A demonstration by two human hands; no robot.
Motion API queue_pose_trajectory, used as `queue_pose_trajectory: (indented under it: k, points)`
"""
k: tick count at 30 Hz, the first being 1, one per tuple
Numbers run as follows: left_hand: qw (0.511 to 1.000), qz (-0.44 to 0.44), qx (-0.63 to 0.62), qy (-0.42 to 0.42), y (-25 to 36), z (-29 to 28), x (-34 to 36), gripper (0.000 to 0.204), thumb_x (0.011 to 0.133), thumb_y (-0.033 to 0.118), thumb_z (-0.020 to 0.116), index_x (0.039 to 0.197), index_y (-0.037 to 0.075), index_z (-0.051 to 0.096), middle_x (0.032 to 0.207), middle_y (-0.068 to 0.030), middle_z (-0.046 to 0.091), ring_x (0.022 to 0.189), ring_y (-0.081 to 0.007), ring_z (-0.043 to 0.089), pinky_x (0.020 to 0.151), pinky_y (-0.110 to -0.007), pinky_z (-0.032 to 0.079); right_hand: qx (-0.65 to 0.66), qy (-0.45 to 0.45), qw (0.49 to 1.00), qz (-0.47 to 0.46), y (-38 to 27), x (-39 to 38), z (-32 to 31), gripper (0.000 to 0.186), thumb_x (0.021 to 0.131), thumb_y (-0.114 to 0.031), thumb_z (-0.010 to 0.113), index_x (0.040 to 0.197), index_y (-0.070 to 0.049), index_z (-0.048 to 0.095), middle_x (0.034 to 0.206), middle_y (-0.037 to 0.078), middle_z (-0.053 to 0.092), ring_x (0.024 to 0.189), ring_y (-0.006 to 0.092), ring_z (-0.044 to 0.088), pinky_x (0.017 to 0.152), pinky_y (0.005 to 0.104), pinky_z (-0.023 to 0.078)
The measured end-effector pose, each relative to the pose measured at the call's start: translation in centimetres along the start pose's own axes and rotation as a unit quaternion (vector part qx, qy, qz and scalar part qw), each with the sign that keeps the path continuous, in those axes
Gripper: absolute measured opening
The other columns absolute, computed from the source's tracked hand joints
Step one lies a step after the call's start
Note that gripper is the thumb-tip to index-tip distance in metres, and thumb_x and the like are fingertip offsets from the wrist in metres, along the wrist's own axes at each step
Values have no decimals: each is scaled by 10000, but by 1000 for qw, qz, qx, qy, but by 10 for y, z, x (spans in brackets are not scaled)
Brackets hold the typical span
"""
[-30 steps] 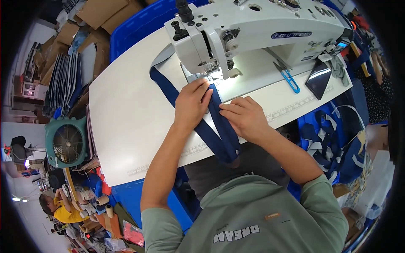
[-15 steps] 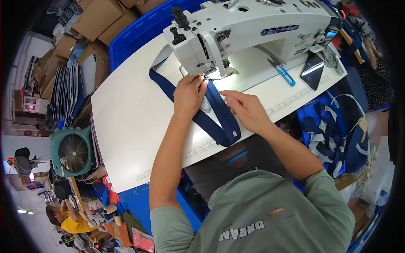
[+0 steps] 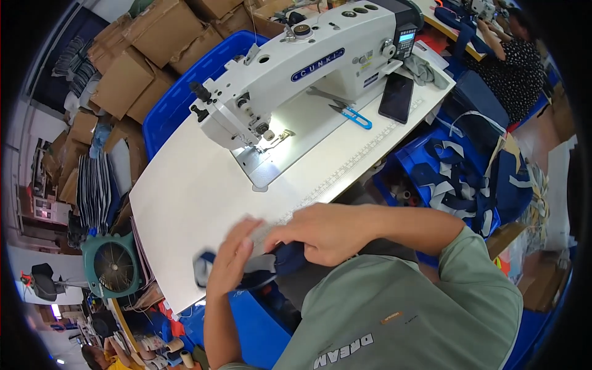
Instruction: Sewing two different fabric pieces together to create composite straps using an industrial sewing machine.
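A navy fabric strip (image 3: pixel 290 259) with a light grey side hangs in loops at the table's front edge, close to my body. My right hand (image 3: pixel 327 233) is closed on it, fingers curled and knuckles up. Over the strip's left part is my left hand (image 3: pixel 229 262), its fingers smeared by motion; whether they grip the cloth I cannot tell. Beyond both hands stands a white sewing machine (image 3: pixel 308 68), its lamp lit over the needle area. No fabric lies under its presser foot (image 3: pixel 265 131).
Blue-handled thread snips (image 3: pixel 356 117) and a dark phone (image 3: pixel 396 98) lie on the white table (image 3: pixel 185 185) near the machine. A blue bin of navy and grey strips (image 3: pixel 456 185) stands at right. A green fan (image 3: pixel 114 265) is at left. A co-worker (image 3: pixel 509 68) sits far right.
The fabric strip has come out from the machine's needle area toward my body. Both hands moved nearer with it, the left one now blurred. My view has shifted, showing more of the machine.
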State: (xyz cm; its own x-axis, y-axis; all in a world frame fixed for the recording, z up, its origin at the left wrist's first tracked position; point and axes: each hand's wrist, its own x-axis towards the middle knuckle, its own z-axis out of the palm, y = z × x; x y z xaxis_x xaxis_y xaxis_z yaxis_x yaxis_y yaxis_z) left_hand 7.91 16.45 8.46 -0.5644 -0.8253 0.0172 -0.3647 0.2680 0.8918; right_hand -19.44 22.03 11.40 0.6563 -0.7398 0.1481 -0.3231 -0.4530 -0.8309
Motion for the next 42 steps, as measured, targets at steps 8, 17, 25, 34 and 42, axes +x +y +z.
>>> queue_pose_trajectory:
  k: [8,17,25,34,42]
  points:
    - [946,-26,-294,-138,21,13,-23,490,955,426,684,1078,-49,664,834,-135,722,716,-207,694,688,-323,556,65,80,992,-73,19,40,-52,310,732,-18,551,1005,-35,697,821,141,669,797,288,634,750,399,507]
    - [908,41,-411,75,68,-8,-44,323,1071,255,518,1158,-39,622,907,-179,735,718,-233,724,643,-328,587,-107,456,878,-102,4,67,-8,196,960,-212,658,980,-22,704,830,110,657,806,227,653,766,326,510]
    - [910,117,-302,258,81,-17,-54,382,1037,125,586,1389,-24,581,1194,-217,712,1045,-297,738,886,-395,616,304,8,952,35,-43,54,80,356,968,-297,706,1168,-3,727,949,70,758,958,135,672,910,295,503]
    - [864,77,-340,362,39,-65,-70,393,1050,183,580,1403,15,544,1144,-172,724,1019,-270,729,894,-382,594,311,-51,943,108,-54,77,75,310,922,-282,753,1006,16,743,789,108,754,740,156,724,733,290,555]
    - [881,105,-227,402,32,-145,-37,413,1094,225,493,1397,-55,519,1066,-244,742,939,-290,750,827,-368,600,346,-133,919,136,-27,56,92,261,983,-262,698,1022,-11,758,869,33,772,851,67,665,831,252,508]
